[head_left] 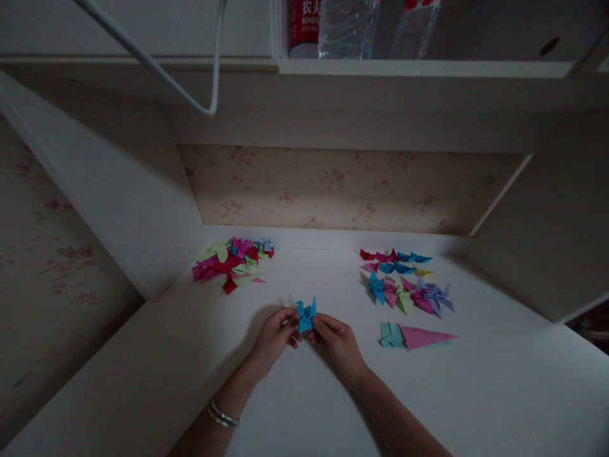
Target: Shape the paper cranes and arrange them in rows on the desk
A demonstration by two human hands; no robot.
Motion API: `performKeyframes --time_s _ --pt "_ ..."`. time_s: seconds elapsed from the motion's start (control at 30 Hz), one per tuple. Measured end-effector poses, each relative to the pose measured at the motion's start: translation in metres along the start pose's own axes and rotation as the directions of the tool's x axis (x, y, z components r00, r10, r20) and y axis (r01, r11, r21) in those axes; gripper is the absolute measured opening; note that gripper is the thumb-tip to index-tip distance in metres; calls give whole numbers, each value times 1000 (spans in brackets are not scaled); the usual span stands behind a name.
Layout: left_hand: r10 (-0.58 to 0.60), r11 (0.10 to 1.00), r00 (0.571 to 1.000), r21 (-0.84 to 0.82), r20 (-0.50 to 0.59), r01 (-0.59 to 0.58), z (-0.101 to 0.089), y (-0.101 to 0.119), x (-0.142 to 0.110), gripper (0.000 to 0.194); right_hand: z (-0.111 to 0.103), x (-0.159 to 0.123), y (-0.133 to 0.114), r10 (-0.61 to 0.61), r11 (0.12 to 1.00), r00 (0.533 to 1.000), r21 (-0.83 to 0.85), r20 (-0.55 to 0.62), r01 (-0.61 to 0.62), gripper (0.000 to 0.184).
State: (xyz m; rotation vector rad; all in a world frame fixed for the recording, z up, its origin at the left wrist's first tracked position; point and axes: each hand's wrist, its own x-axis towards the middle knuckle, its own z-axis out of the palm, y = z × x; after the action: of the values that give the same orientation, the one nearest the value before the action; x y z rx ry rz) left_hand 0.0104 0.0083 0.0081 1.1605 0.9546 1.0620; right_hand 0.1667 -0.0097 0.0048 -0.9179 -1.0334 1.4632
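A small blue origami crane [307, 317] is held upright between my two hands, just above the white desk [304, 406]. My left hand [276, 332] pinches its left side between thumb and fingers. On its other side, my right hand [339, 339] grips the lower right edge with thumb and forefinger. The crane's two narrow points stick up, and the left one has a bent tip. Folded paper pieces [419, 337] in light teal and pink lie flat to the right of my right hand.
Colourful folded papers [233, 261] are heaped at the back left. Rows of folded paper figures [409, 295] lie at the back right. Overhead, a shelf [428, 68] carries plastic bottles [347, 28] and a red package [304, 28]. A white cable [215, 63] hangs down at upper left.
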Motion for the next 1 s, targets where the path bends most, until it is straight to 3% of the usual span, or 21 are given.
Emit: performKeyframes --time_s 0.37,0.6,0.73,1.0 --pt "15 1000 1000 17 -17 -15 0 -4 2 39 -2 1 4 30 999 996 -12 -84 -31 41" --pt "28 999 998 41 -64 -26 5 -5 4 40 -3 1 0 67 998 998 -6 -5 -67 42" --pt "45 998 997 54 -61 -42 7 -4 4 41 -3 2 2 89 996 995 -2 -43 -89 47" --pt "36 996 998 80 -59 -31 8 -3 1 41 -4 2 8 34 999 999 -16 -33 -35 39"
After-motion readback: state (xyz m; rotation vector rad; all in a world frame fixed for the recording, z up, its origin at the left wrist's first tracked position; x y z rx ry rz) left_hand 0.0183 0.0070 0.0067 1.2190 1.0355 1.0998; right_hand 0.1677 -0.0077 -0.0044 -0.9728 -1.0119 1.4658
